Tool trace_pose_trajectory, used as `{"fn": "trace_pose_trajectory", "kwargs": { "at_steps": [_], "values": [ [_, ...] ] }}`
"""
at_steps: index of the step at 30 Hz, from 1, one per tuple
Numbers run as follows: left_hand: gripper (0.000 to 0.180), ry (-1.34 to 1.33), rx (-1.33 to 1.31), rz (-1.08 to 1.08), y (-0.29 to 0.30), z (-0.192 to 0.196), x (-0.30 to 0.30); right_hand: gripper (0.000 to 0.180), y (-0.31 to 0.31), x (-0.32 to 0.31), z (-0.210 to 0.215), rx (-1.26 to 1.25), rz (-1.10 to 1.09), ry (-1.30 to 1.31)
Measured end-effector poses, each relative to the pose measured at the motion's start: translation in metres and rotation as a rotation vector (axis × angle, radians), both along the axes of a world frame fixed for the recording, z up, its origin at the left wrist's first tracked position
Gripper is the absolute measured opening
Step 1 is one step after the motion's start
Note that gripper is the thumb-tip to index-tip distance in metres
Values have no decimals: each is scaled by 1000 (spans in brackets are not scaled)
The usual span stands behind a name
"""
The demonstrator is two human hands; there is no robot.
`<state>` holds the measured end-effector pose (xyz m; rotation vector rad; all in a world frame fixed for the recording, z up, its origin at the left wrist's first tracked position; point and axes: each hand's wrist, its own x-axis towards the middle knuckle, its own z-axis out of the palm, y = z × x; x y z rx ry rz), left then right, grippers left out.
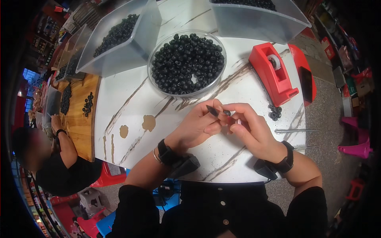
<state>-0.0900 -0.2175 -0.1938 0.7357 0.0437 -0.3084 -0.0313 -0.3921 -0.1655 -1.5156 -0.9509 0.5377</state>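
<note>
— Two hands met over the near table edge: what did each hold?
— Left hand (196, 129) pinched a dark pointed tool (212, 110); right hand (248, 127) pinched one black bead (226, 113) at its tip, both grips narrow.
— How was that done well?
— I judged it best to keep the bead's hole square to the point, wrists rested on the table (131, 99), the bowl of beads (186, 63) just beyond.

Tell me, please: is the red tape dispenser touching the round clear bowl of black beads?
Apart. The head view shows bare white tabletop between the tape dispenser and the bowl.
</note>
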Motion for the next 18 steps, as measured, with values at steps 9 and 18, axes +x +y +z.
{"fn": "trace_pose_trajectory", "kwargs": {
  "at_steps": [9, 18],
  "values": [
    [5, -22, 44, 17, -1, 0, -1, 32, -2, 2, 4, -23, -3, -86],
    [7, 106, 18, -75, -2, 20, -2, 22, 0, 0, -3, 28, -10, 1]
  ]
}}
